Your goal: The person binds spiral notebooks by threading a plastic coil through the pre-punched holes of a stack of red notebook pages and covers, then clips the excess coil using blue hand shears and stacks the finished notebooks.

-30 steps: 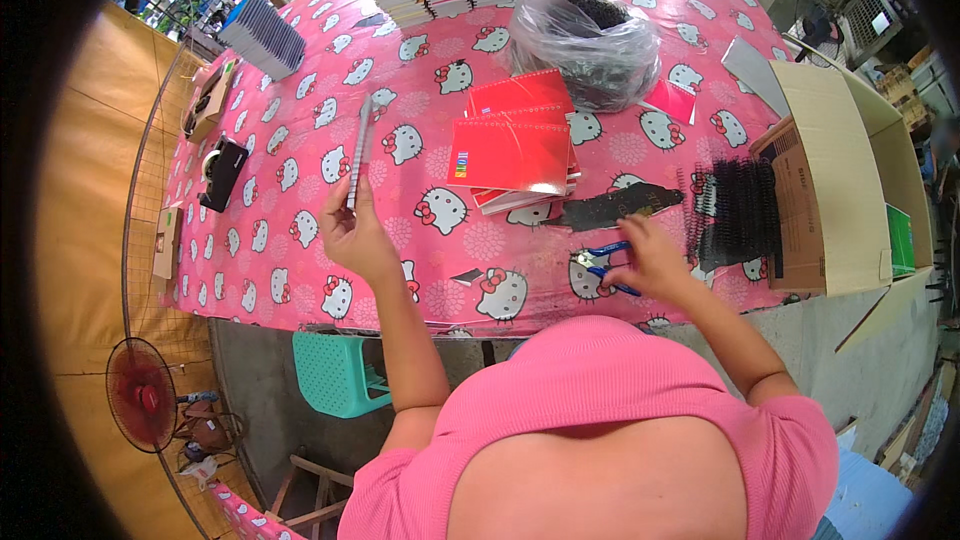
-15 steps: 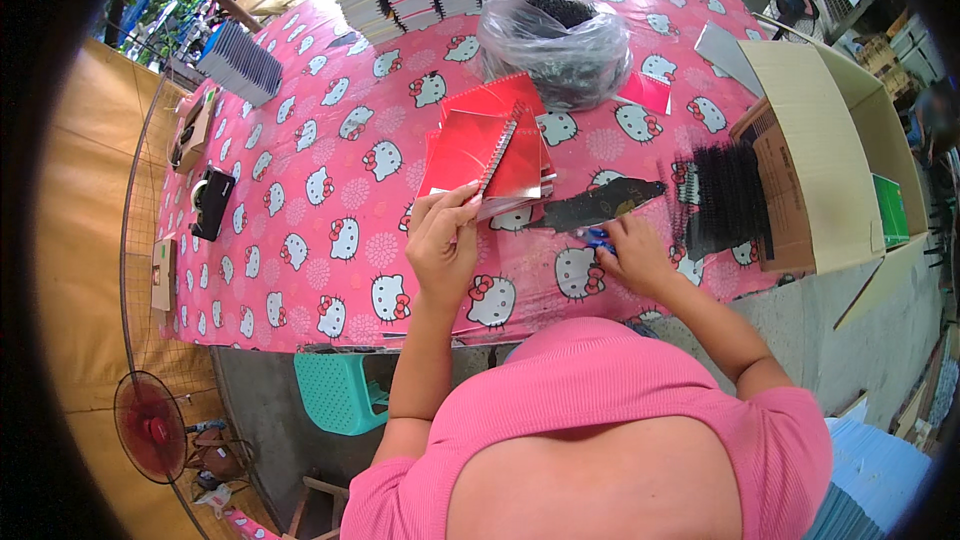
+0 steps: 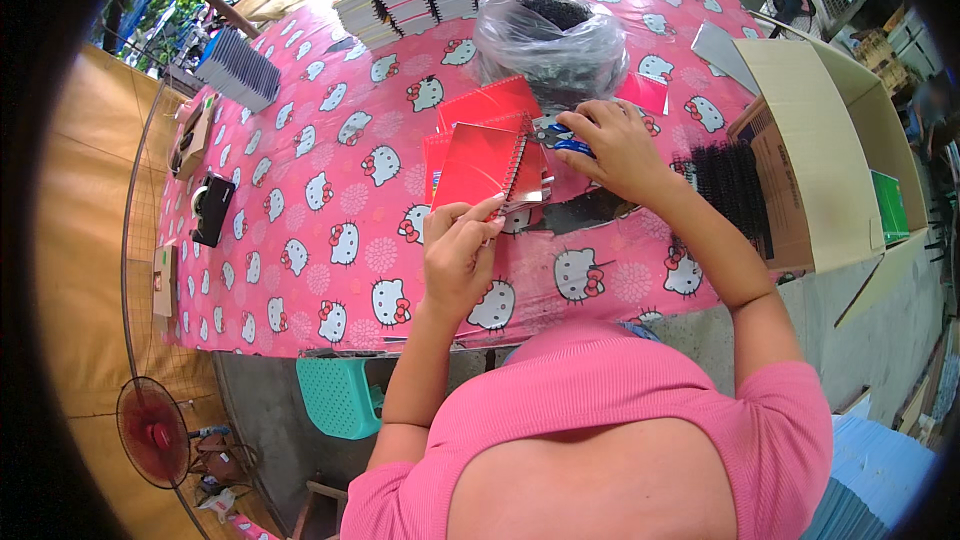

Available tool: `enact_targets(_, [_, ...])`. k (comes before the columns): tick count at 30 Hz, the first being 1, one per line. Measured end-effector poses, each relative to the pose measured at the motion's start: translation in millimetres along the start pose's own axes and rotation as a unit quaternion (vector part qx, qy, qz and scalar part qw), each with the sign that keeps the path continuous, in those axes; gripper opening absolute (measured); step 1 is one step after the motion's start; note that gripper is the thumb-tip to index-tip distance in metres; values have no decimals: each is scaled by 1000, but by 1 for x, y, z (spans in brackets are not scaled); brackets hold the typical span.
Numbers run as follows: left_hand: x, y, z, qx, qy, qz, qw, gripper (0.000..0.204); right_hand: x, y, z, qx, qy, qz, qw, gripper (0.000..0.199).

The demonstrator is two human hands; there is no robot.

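My left hand (image 3: 460,250) is closed on the lower corner of a red spiral-bound notebook (image 3: 475,165), held tilted over other red notebooks (image 3: 492,100) on the table. In my right hand (image 3: 625,152) is a pair of pliers (image 3: 573,145) with blue handles. The jaws are at the upper end of the notebook's spiral binding; whether they grip the wire I cannot tell. Partly under my right forearm lies a flat dark piece (image 3: 590,212). To its right is a heap of black binding coils (image 3: 728,195).
A clear plastic bag (image 3: 550,60) with black coils stands behind the notebooks. On the right is an open cardboard box (image 3: 815,130). Stacks of spiral-bound books (image 3: 400,0) rise at the back, a black tape dispenser (image 3: 212,210) sits left. A green stool (image 3: 338,395) is below the table edge.
My right hand has lifted the pliers from beside the dark piece up to the top of the notebook's spiral. My left hand has shifted slightly right and down, turning the notebook more upright.
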State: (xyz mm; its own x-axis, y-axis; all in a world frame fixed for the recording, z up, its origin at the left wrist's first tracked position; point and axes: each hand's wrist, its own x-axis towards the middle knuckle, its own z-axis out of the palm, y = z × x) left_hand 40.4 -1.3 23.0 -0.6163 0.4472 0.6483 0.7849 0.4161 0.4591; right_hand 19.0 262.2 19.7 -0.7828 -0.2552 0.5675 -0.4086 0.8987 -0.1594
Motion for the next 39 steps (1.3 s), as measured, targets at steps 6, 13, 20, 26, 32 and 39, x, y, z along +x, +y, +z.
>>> enact_targets(6, [24, 2, -21, -8, -170, -10, 985, 50, 6, 8, -8, 42, -69, 6, 997, 39])
enact_targets(13, [98, -24, 23, 75, -146, 58, 985, 62, 16, 13, -9, 3, -58, -31, 998, 42])
enact_targets(20, [97, -51, 43, 69, -211, 12, 975, 48, 16, 11, -13, -34, -162, 59, 984, 47])
enact_targets(26, [99, -48, 40, 27, -199, -37, 979, 59, 24, 6, -41, -28, -72, -13, 997, 41])
enact_targets(32, [99, -50, 44, 18, -174, -37, 984, 55, 37, 3, -33, -51, -52, -81, 994, 36])
enact_targets(39, [99, -47, 42, 18, -181, -44, 982, 53, 44, -2, -41, -49, -80, -49, 994, 36])
